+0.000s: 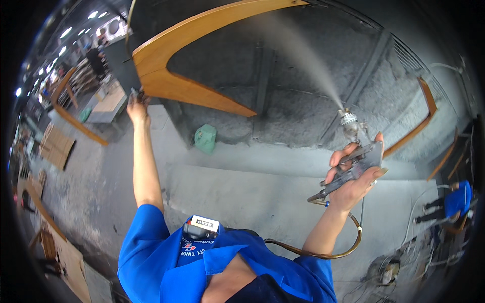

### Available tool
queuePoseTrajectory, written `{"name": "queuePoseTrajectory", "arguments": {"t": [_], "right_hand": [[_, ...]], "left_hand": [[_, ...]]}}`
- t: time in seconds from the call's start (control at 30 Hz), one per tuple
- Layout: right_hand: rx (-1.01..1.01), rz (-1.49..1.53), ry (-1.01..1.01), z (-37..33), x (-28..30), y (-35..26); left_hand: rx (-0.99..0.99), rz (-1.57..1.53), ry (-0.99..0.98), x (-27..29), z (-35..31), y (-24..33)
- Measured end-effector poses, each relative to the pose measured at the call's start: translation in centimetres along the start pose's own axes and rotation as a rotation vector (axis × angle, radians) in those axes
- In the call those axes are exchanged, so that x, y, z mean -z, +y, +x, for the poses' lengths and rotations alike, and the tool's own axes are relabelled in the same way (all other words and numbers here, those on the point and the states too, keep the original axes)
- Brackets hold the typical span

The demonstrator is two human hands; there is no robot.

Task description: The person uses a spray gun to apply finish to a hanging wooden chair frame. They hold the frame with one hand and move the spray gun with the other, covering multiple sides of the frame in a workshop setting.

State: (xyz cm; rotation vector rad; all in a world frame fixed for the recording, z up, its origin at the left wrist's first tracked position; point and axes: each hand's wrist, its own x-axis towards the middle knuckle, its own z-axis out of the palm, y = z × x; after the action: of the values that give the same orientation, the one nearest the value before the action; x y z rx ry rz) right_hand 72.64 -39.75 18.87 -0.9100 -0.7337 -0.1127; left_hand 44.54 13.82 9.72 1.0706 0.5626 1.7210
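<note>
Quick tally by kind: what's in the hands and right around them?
Curved V-shaped wooden furniture piece, held at its end by left hand: 1
Metal spray gun, in right hand: 1
Brown rubber hose: 1
Green bag: 1
Total: 4

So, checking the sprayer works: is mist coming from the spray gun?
Yes, a pale cone of mist fans from the spray gun in the right hand toward the curved wooden piece.

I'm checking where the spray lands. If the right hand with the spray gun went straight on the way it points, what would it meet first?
Probably the curved wooden piece the left hand holds up: the mist from the spray gun in the right hand streams toward it. Depth is unclear.
</note>
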Motion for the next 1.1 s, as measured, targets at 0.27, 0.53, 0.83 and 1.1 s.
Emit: {"name": "queuePoseTrajectory", "arguments": {"t": [0.27, 0.53, 0.83, 1.1], "right_hand": [[0.124, -0.151, 0.307, 0.5, 3.0, -0.7], [-0.082, 0.225, -0.296, -7.5, -1.3, 1.4], [-0.114, 0.129, -0.286, -6.3, -2.1, 2.3], [0.094, 0.026, 0.226, -1.8, 5.1, -1.6]], "left_hand": [[0.002, -0.01, -0.126, 0.5, 1.9, -1.1], [0.044, -0.079, -0.107, -1.5, 0.6, -1.0], [0.095, -0.018, -0.162, -2.0, 0.1, -0.3], [0.118, 0.022, -0.187, -0.9, 1.3, -0.1]]}}
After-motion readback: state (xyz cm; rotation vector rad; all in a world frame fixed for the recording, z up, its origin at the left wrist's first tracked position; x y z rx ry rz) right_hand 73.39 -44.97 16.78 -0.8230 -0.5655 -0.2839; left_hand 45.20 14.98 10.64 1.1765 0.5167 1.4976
